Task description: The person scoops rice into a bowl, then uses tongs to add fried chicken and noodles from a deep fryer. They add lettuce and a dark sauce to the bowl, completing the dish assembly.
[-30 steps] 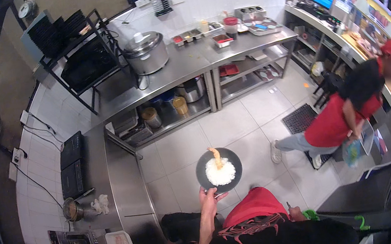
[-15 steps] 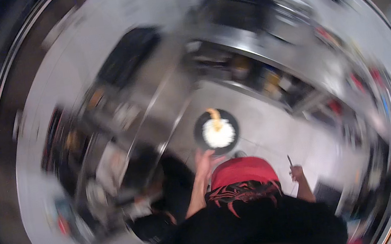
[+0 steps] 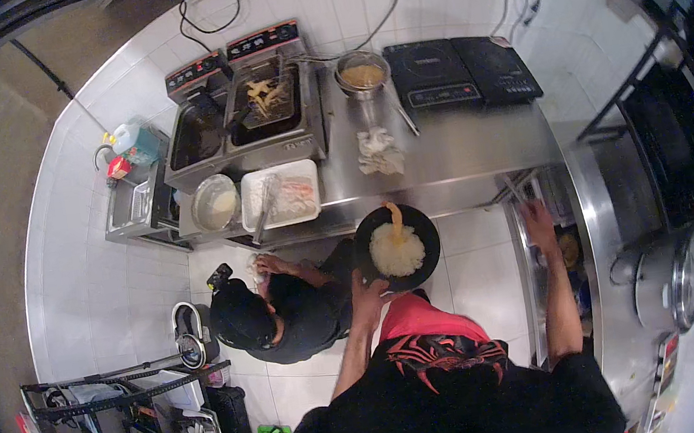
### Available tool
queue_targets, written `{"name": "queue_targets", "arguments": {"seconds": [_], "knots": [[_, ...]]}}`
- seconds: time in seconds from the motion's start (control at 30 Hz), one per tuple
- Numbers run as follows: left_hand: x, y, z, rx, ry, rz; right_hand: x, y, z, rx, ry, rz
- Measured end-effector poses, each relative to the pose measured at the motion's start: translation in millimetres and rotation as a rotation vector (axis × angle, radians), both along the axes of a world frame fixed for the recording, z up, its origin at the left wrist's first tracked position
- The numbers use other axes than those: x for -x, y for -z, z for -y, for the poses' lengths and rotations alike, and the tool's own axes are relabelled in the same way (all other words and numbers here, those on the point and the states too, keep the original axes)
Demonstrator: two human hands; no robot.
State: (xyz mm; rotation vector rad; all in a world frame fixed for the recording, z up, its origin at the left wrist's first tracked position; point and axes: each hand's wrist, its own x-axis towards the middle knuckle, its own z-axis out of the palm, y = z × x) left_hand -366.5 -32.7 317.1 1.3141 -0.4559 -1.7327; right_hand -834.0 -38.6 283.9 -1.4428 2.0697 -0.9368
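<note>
At ten o'clock from the dark bowl (image 3: 432, 240), a metal mixing bowl (image 3: 205, 219) of pale batter stands on the worktop (image 3: 460, 145). Toward eleven sits a double fryer (image 3: 296, 146), its two black, orange-edged control panels (image 3: 263, 41) bearing pale lettering. Back at ten, a white tray (image 3: 311, 211) holds floury, pinkish pieces and tongs (image 3: 264, 210). A co-worker (image 3: 300, 315) in black crouches just past eight. At seven, the person's left hand (image 3: 367, 300) has its grip closed on the bowl's edge, fingers partly hidden under it. The bowl, round and plain, is held over the floor (image 3: 482, 273) near the worktop's front edge; white rice (image 3: 396, 255) is mounded inside, with one curved, golden-orange battered prawn (image 3: 395, 217) on top, its end pointing to twelve. A crumpled cloth (image 3: 380, 155) and a bowl of crumbs (image 3: 363, 75) lie at twelve. At one, black hobs (image 3: 431, 74) carry markings too small to read. At three, the right hand (image 3: 538, 224) has its grip closed around a slender implement (image 3: 514, 188).
</note>
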Motion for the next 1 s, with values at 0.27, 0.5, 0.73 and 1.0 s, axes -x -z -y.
{"name": "queue_targets", "arguments": {"seconds": [0.27,0.5,0.73,1.0], "knots": [[-10.3,-12.3,44.7,0.157,-0.305,-0.109,-200.3,-219.8,345.8,0.370,-0.615,-0.223],[6.9,-39.4,70.2,0.286,-0.559,0.058,-378.0,-251.2,541.8,0.418,-1.033,-0.861],[32.1,-44.9,114.4,0.242,-0.726,0.138,-436.8,-215.0,613.7,0.349,-1.280,-0.978],[35.4,-43.9,169.6,0.252,-0.744,0.071,-416.8,-236.1,648.7,0.477,-1.480,-1.027]]}}
